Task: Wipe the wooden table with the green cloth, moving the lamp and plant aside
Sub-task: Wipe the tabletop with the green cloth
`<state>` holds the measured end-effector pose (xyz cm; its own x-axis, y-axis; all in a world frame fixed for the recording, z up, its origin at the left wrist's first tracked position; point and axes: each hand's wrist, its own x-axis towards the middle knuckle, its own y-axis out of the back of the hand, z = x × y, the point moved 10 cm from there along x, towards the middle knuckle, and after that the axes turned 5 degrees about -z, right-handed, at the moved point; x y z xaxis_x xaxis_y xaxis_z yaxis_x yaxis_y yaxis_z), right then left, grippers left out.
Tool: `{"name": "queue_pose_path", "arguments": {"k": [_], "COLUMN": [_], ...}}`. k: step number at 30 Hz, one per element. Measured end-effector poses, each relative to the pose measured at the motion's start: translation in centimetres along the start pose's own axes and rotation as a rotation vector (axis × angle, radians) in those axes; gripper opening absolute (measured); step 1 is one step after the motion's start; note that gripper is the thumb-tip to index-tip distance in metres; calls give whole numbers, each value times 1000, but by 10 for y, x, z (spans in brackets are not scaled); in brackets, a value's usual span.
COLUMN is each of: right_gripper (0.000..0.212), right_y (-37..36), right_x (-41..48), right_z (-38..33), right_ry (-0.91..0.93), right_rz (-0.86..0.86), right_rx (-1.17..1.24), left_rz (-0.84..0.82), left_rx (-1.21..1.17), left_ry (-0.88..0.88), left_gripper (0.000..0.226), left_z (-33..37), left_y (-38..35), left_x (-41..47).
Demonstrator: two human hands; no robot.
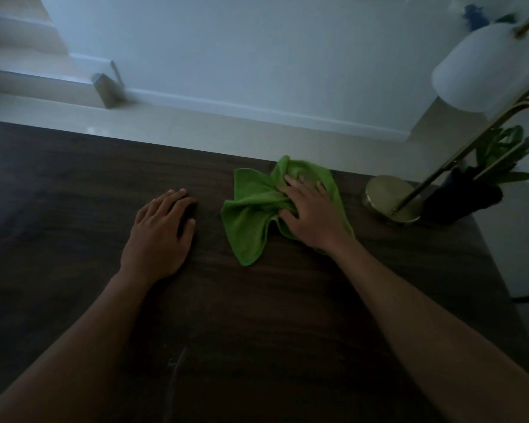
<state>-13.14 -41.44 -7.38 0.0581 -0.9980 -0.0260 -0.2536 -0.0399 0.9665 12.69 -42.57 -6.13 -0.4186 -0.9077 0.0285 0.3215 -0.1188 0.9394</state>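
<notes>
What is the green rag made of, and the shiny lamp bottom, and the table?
Green cloth: soft fabric, maybe microfibre; it bunches into folds.
Lamp base: probably metal, brassy gold sheen.
Table: dark wood or wood-look, matte, with grain streaks.

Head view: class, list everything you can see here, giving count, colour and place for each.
table: 1, dark brown, fills the lower frame
cloth: 1, green, crumpled on the table, right of centre
lamp: 1, brass with white shade, table's far right
plant: 1, green in a dark pot, beside the lamp's base
floor: 1, pale, beyond the table
wall: 1, white, behind
hands: 2, bare; left hand rests on the table, right hand presses the cloth
</notes>
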Motion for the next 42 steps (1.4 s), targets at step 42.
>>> {"name": "queue_pose_path", "arguments": {"k": [42], "right_gripper": [62], "right_y": [-3], "right_x": [11], "right_z": [-67], "right_ry": [-78], "right_rz": [12], "right_rx": [207], "left_rz": [76], "left_rx": [-90], "left_ry": [67], "left_gripper": [48], "left_z": [-70], "left_y": [29], "left_x": [-137]}}
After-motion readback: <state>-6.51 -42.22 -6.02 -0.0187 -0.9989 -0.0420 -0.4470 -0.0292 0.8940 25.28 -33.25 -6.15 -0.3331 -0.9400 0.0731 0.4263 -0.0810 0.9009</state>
